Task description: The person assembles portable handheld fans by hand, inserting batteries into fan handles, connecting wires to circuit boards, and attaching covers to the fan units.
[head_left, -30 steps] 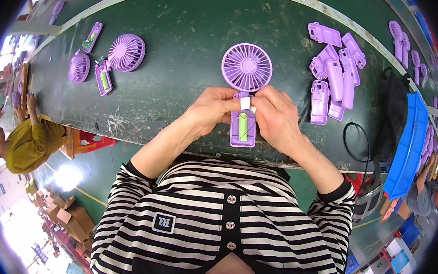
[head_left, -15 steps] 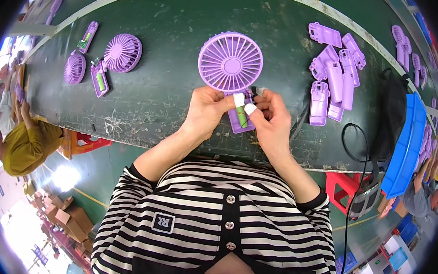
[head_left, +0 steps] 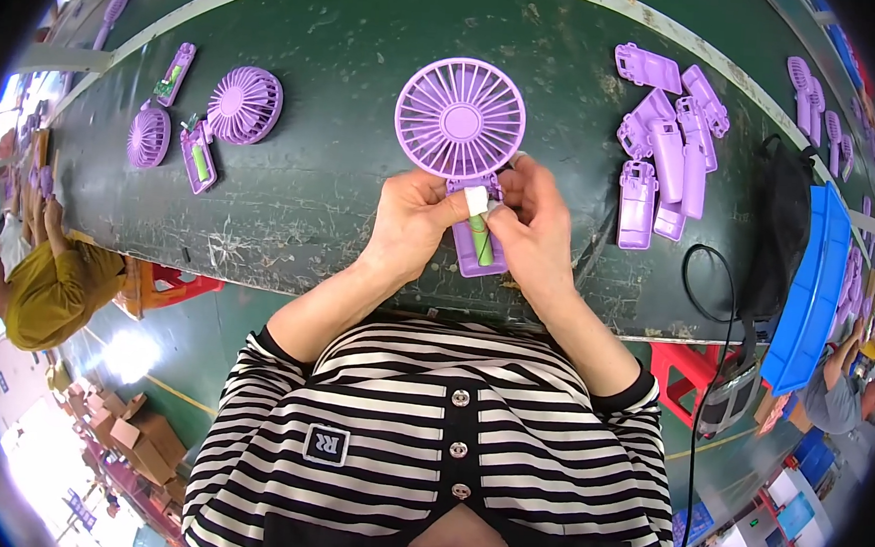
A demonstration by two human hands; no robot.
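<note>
A purple handheld fan (head_left: 460,120) lies in front of me, its round slatted head pointing away and its handle toward me. The handle shell (head_left: 473,265) is open and shows a green battery (head_left: 483,240) inside. My left hand (head_left: 408,217) grips the left side of the handle near the neck, its white-covered thumb pressed at the top of the battery. On the other side, my right hand (head_left: 538,225) closes round the neck and handle, the thumb by the battery and the fingers at the hinge. Small parts between the fingertips are hidden.
Several purple handle shells (head_left: 669,152) are piled at the right. To the left lie other fan heads (head_left: 245,105) and an opened handle with a battery (head_left: 200,159). A blue tray (head_left: 802,286), a black bag (head_left: 776,229) and a cable (head_left: 691,279) are at the right edge. Co-workers sit at both sides.
The fan has turned and shifted slightly, its handle a little nearer to me. My right hand's fingers have moved up and in, closer to the neck. My left hand keeps its grip.
</note>
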